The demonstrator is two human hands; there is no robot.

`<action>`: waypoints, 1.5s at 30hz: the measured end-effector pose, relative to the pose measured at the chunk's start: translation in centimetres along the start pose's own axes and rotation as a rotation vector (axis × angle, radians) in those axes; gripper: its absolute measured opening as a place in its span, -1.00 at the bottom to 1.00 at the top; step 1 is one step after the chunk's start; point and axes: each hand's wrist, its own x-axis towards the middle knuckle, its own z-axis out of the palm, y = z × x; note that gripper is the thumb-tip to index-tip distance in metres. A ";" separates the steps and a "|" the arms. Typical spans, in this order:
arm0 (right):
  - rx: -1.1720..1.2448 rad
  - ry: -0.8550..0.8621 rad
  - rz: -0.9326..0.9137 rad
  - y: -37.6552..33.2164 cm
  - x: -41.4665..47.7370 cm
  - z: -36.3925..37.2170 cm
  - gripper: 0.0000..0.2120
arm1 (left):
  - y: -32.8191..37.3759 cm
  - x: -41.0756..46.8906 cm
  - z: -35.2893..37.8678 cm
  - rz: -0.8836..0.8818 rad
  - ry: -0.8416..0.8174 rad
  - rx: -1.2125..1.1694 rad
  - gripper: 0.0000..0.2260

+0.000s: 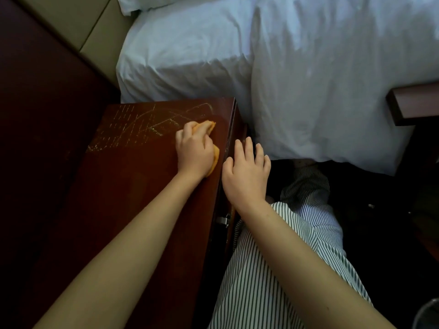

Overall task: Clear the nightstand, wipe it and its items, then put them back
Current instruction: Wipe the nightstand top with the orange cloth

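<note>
both forearms reach fwd. right grip (245,172) flat, fingers straight & spread, holding nothing, by nightstand (133,176) edge. left grip (194,148) curled round orange cloth (210,125), pressing it on nightstand top nr far right corner. beyond: bed (308,79) w/ white sheets.

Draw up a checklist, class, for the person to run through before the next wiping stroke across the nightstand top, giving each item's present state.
1. Nightstand top cleared of items: ok, nothing stands on the part in view.
2. Orange cloth secured: ok, the left hand holds it with fingers curled over it.
3. Cloth in contact with the top: ok.
4. Right hand out of the cloth's path: ok, it lies open at the front edge.
5. Whole top covered: not ok, wet streaks show only on the far part.
6. Removed items close by: cannot tell, none plainly in view.
</note>
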 end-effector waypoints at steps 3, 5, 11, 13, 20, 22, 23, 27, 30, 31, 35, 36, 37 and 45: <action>0.033 0.002 -0.011 -0.3 -0.2 0.1 -0.50 | 1.8 1.8 1.0 -0.077 0.026 0.001 -0.65; 0.058 0.021 -0.021 -0.3 -0.1 0.1 -0.51 | 2.3 2.1 1.1 -0.067 0.020 -0.009 -0.66; 0.127 0.053 -0.015 -0.5 0.2 0.1 -0.52 | 0.3 -1.6 -0.4 0.152 -0.090 -0.042 -0.65; 0.118 0.036 -0.019 -0.5 0.2 0.1 -0.51 | -0.5 -2.1 -0.8 0.169 -0.107 -0.037 -0.64; 0.098 0.007 -0.011 -0.8 0.3 0.5 -0.50 | 1.0 0.7 0.5 0.035 -0.019 -0.018 -0.67; 0.126 0.024 -0.008 -1.0 0.3 0.5 -0.49 | 1.9 1.9 1.0 0.001 -0.003 -0.019 -0.67; 0.151 0.039 -0.014 -1.0 0.2 0.4 -0.49 | 2.2 2.3 1.2 -0.006 0.001 -0.022 -0.67; 0.209 0.098 -0.104 -1.4 -0.2 0.3 -0.49 | 2.3 2.2 1.2 0.022 -0.018 -0.042 -0.68; 0.219 0.120 -0.100 -1.4 -0.2 0.3 -0.43 | 1.6 -0.2 0.6 0.093 -0.075 -0.056 -0.69; 0.231 0.111 -0.080 -1.3 0.0 0.2 -0.45 | 1.5 -0.8 0.4 0.109 -0.081 -0.066 -0.69; 0.215 0.012 -0.003 -0.7 0.5 -0.1 -0.51 | 1.5 -0.4 0.5 0.110 -0.065 -0.064 -0.68; 0.195 0.004 0.004 -0.6 0.5 -0.1 -0.51 | 1.7 0.1 0.7 0.109 -0.059 -0.063 -0.67; 0.182 0.002 0.009 -0.5 0.5 -0.1 -0.51 | 1.9 0.8 0.8 0.099 -0.052 -0.063 -0.67; 0.200 0.031 0.021 -0.8 0.6 0.1 -0.49 | 4.1 5.0 2.5 0.032 -0.016 -0.052 -0.66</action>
